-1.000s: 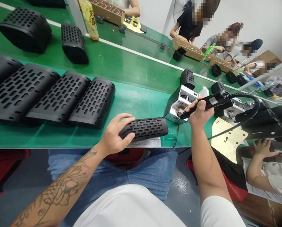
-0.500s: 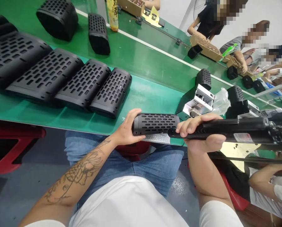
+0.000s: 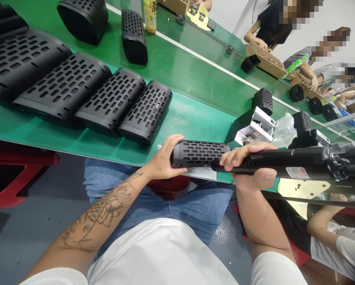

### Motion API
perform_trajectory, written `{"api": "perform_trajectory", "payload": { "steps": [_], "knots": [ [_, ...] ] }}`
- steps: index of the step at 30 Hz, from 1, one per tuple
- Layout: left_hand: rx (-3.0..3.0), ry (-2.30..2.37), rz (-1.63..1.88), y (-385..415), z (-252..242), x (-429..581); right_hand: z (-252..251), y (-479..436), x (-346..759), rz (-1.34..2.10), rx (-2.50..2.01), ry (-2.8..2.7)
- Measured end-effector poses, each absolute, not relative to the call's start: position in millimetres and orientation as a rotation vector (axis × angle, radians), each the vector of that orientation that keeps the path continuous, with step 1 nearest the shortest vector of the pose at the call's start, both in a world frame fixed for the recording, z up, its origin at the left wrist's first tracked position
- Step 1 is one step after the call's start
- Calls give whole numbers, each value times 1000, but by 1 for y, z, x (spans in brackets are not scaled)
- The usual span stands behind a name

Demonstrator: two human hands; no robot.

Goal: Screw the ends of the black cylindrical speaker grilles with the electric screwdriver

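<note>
My left hand (image 3: pixel 164 159) grips the left end of a black slotted housing (image 3: pixel 199 153) lying at the table's front edge, thumb on the near side and fingers on the far side. My right hand (image 3: pixel 250 166) is wrapped round a black electric screwdriver (image 3: pixel 296 163), held almost level with its nose pointing left. That nose overlaps the housing's near right side; its tip is too dark to tell whether it touches. The right hand hides the housing's right end. Just behind stands a white and black box-shaped device (image 3: pixel 251 127), with a metal part at its front.
Several slotted housings (image 3: pixel 147 113) stand in a row on the left of the green table (image 3: pixel 192 114). Two more sit behind them, near a yellow bottle (image 3: pixel 150 16). A clear plastic bag (image 3: pixel 285 128) lies right of the device. Co-workers sit across and at right.
The view has shifted slightly, so most things appear a little further right. Both hands keep their grips on the housing and the screwdriver.
</note>
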State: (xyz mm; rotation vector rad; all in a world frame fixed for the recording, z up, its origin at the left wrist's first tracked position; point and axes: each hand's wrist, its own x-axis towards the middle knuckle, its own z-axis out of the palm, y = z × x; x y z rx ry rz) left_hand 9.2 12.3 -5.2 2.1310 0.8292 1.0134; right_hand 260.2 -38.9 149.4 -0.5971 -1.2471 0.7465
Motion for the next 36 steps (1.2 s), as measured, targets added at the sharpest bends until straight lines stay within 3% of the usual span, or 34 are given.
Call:
{"api": "perform_trajectory", "payload": {
  "steps": [31, 36],
  "knots": [
    [2173, 773, 1082, 20, -16, 6, 145, -31, 255, 1061, -651, -1437],
    [2191, 843, 1053, 20, -20, 5, 162, -20, 293, 751, -756, -1306]
  ]
}}
